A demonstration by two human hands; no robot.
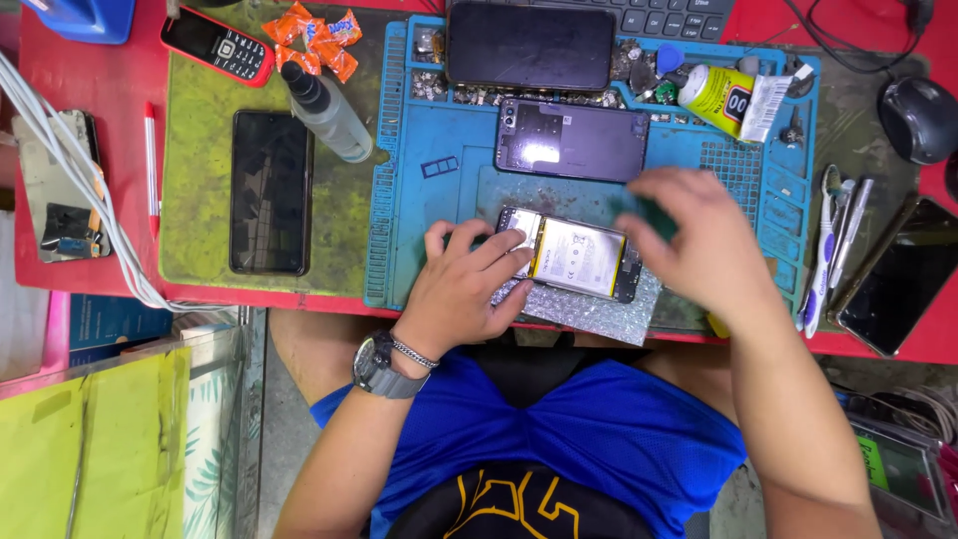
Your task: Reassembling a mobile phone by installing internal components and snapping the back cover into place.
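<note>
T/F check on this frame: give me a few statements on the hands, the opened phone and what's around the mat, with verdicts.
1. The left hand rests on the opened phone at its left end. True.
2. The opened phone lies on the green mat. False: it lies on a bubble-wrap sheet on the blue work mat.
3. The right hand is over the phone's right end. True.
4. A wristwatch is on the right wrist. False: the wristwatch is on the left.
5. A computer mouse sits at the far right of the table. True.
6. The spray bottle stands upright. False: it lies on its side.
</note>
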